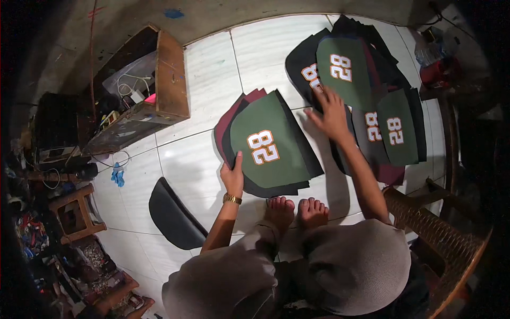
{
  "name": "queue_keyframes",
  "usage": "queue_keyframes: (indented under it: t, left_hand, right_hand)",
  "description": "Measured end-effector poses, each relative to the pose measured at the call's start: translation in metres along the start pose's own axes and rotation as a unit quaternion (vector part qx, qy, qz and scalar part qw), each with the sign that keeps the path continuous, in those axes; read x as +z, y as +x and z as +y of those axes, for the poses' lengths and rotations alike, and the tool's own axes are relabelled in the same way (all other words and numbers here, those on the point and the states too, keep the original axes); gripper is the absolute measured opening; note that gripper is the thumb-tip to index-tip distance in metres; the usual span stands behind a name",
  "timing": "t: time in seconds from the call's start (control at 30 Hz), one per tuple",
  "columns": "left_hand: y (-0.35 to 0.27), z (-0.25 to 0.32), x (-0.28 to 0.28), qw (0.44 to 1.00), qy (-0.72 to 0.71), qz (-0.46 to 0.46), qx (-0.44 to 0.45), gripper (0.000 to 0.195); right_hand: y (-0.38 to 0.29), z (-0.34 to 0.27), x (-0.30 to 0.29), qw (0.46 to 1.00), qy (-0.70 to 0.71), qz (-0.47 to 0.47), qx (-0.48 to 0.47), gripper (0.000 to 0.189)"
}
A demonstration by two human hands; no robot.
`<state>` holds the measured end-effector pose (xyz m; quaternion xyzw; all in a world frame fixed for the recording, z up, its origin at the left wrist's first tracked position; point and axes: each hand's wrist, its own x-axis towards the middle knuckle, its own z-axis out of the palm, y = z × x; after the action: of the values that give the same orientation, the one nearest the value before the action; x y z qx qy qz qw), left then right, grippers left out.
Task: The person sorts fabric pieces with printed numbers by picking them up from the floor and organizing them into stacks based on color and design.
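My left hand (234, 172) grips the lower left edge of a fanned stack of cut panels, with its thumb on top. The uppermost is a green panel (255, 115) bearing a white and orange number; black and maroon panels (249, 95) show beneath it. To the right, my right hand (330, 113) reaches over a black numbered panel (299, 60), fingers spread at its number beside another green panel (350, 85). Whether the fingertips hold anything cannot be told. More overlapping panels lie there, among them a grey one (364, 147) and a smaller green one (398, 103).
A folded black piece (175, 217) lies on the white tiled floor at the left. Beyond it stand a wooden box (171, 75) with cables and a brown plastic stool (75, 215). A woven-pattern chair (430, 223) is at the right, near a red container (440, 73).
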<state>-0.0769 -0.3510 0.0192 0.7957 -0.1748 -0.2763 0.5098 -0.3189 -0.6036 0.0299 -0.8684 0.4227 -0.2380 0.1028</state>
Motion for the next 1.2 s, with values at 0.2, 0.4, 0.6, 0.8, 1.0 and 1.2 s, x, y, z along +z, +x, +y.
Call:
queue_keyframes:
  t: [0.2,0.4,0.6,0.8,1.0,1.2]
  left_hand:
    - [0.001,-0.024,-0.009,0.995,-0.070,-0.070,0.019,0.028]
    - [0.002,-0.018,-0.005,0.995,-0.036,-0.076,0.048,0.029]
    - [0.008,-0.041,-0.010,0.997,-0.015,-0.068,0.031,0.031]
    - [0.008,-0.033,-0.015,0.979,-0.184,-0.069,-0.047,0.054]
    - [0.005,-0.009,-0.008,0.995,-0.017,-0.091,-0.032,0.030]
    - [0.020,-0.009,-0.004,0.990,0.027,-0.081,-0.117,0.043]
  right_hand:
    - [0.031,0.064,0.041,0.996,-0.074,-0.030,0.029,0.075]
    - [0.069,0.026,0.001,0.980,0.037,-0.116,0.159,0.044]
    - [-0.028,-0.154,-0.047,0.983,-0.076,-0.165,0.007,0.050]
    - [-0.086,-0.152,-0.038,0.960,0.191,-0.200,0.033,0.086]
    - [-0.059,-0.056,-0.009,0.987,0.039,-0.132,0.085,0.091]
    - [-0.056,-0.052,-0.009,0.978,0.142,-0.150,-0.015,0.088]
